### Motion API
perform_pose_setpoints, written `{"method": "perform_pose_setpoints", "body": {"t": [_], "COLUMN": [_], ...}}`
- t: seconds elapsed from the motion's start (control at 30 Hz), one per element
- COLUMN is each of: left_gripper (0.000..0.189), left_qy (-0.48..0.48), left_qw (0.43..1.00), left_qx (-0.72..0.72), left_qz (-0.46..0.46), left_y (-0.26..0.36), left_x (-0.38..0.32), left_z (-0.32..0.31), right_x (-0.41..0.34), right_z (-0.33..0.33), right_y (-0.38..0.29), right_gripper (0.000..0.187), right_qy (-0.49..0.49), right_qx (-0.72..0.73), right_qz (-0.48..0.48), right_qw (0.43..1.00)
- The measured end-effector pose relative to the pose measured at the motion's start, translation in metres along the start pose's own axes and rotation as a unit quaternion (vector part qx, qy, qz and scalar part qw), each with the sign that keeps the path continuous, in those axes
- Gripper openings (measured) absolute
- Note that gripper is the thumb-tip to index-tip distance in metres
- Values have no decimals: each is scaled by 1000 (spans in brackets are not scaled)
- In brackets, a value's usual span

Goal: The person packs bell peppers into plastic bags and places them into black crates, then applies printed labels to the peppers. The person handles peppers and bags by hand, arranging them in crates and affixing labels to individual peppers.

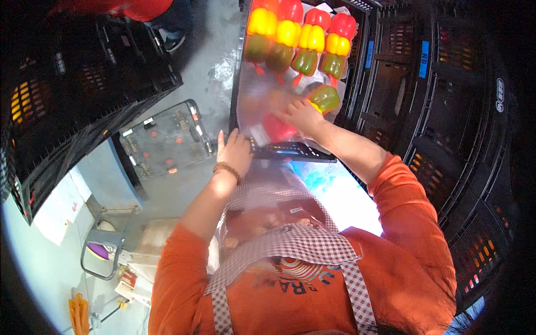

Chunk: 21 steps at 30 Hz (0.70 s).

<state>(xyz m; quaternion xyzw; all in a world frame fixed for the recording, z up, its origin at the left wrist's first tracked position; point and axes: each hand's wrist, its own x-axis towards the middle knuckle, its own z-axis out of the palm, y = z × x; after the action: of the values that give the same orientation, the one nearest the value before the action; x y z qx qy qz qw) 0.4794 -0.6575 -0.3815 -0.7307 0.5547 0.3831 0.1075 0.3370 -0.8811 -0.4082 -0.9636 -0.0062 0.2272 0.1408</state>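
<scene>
A black plastic crate [293,155] lined with clear film stands before me, holding rows of red bell peppers [317,18], yellow bell peppers [312,37] and green bell peppers [305,62]. My right hand [302,117] reaches over its near part, beside a red item [278,127] that looks like a pepper. A mostly green pepper [325,99] lies tilted past that hand, with a bit of yellow next to it. Glare and blur hide whether the fingers grip anything. At the crate's near left corner rests my left hand [235,151], its fingers spread against the rim.
Stacked black crates [389,96] rise close on the right, more [88,75] at the upper left. An empty-looking dark crate [167,140] lies on the floor at left. A folding stool [102,251] stands lower left. Another person's shoe [172,42] shows at the top.
</scene>
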Motion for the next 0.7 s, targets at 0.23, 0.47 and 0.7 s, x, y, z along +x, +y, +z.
{"method": "perform_pose_setpoints", "body": {"t": [0.23,0.47,0.7], "left_gripper": [43,48,46], "left_qy": [141,62,-50], "left_qw": [976,915,855], "left_qx": [-109,-209,-421], "left_qz": [-128,-339,-299], "left_y": [-19,23,111], "left_x": [-80,-191,-259], "left_z": [38,127,165], "right_x": [-32,-80,-48], "right_z": [78,89,44], "right_y": [57,45,-25], "right_gripper": [51,61,41], "right_qy": [17,-221,-327], "right_qx": [-132,-178,-67], "right_qz": [-188,-38,-25], "right_qw": [973,958,942]}}
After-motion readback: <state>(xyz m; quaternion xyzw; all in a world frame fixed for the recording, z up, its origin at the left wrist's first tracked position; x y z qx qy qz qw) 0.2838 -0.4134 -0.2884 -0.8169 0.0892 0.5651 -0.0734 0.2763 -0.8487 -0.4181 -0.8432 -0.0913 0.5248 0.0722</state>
